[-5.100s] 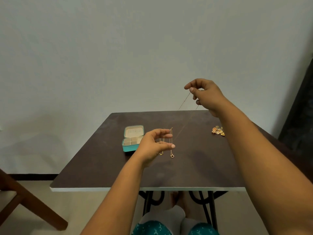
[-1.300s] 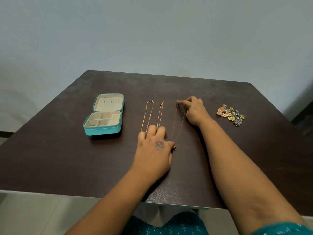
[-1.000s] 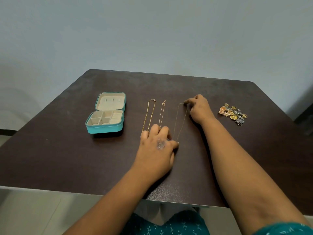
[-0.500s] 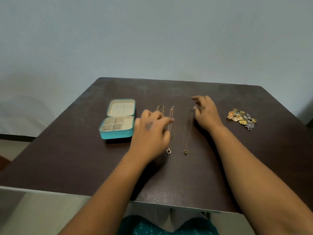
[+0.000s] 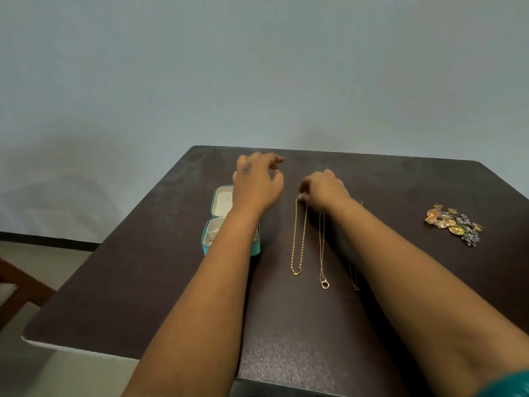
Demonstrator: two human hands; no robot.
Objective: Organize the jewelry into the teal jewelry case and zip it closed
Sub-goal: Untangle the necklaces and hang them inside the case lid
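Observation:
The open teal jewelry case (image 5: 218, 202) sits on the dark table (image 5: 171, 276), partly hidden behind my left forearm. Three necklaces lie side by side to its right: a thick gold chain (image 5: 299, 239), a thin chain with a ring pendant (image 5: 322, 253) and a very fine chain (image 5: 354, 277) mostly under my right arm. My right hand (image 5: 325, 190) pinches the top end of the gold chain. My left hand (image 5: 257, 181) hovers above the case's far side with loosely curled fingers, holding nothing.
A heap of gold and silver earrings (image 5: 453, 223) lies at the right of the table. A wooden chair part (image 5: 17, 290) shows at the left edge, beyond the table. A plain wall stands behind.
My right hand has moved left from the fine chain to the top of the gold chain. My left hand has lifted off the necklaces and moved away over the case.

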